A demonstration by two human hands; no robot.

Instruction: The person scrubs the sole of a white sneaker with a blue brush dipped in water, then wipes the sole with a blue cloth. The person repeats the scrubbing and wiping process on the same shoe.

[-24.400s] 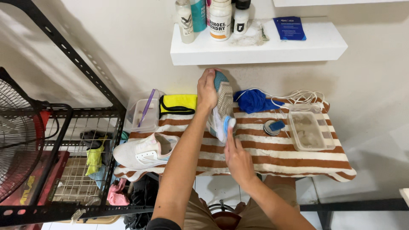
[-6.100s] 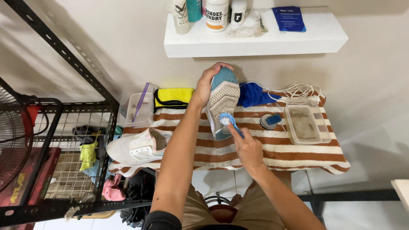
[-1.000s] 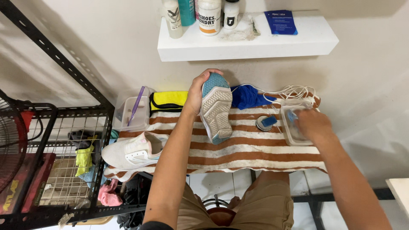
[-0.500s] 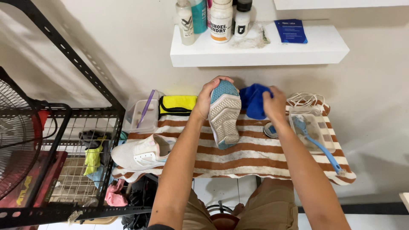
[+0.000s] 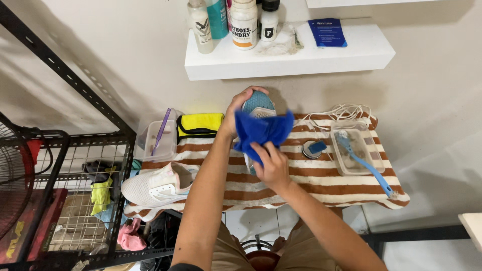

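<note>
Head cam: R hand (image 5: pixel 271 163) pinches blue cloth (image 5: pixel 262 131), fingers bunched into the fabric, cloth pressed against the sole of the upturned shoe (image 5: pixel 257 104). L hand (image 5: pixel 236 113) wraps the toe end of that shoe, fingers curled closed round it, holding it upright just above the striped towel (image 5: pixel 321 180). Shoe sole is light blue and mostly hidden behind the cloth; only the top curve shows.

Change vs half a sec ago: R hand was only reaching at the cloth where it lay behind the shoe; now the cloth is lifted and spread over the sole. A sec ago the same hand was over at the tray. Brush (image 5: pixel 364 161) now lies w/ its head in the clear tray (image 5: pixel 355 150) and its handle running out over the towel edge, right of the grip, not in hand. So brushing looks paused and wiping of the sole is under way, as best I can judge.

Just right of the cloth: small round tin (image 5: pixel 313 149) w/ a blue top, apart from the hands. Behind the tray: white cord (image 5: pixel 337 111) in a loose heap. Left of the grip: yellow pouch (image 5: pixel 200 124), then a clear box (image 5: pixel 156 139) w/ a purple stick in it. Lower left: second white shoe (image 5: pixel 159 183) on its side on the towel, untouched. Above: wall shelf (image 5: pixel 301 55) w/ bottles (image 5: pixel 232 21). Far left: black wire rack (image 5: pixel 70 190) w/ rags.
</note>
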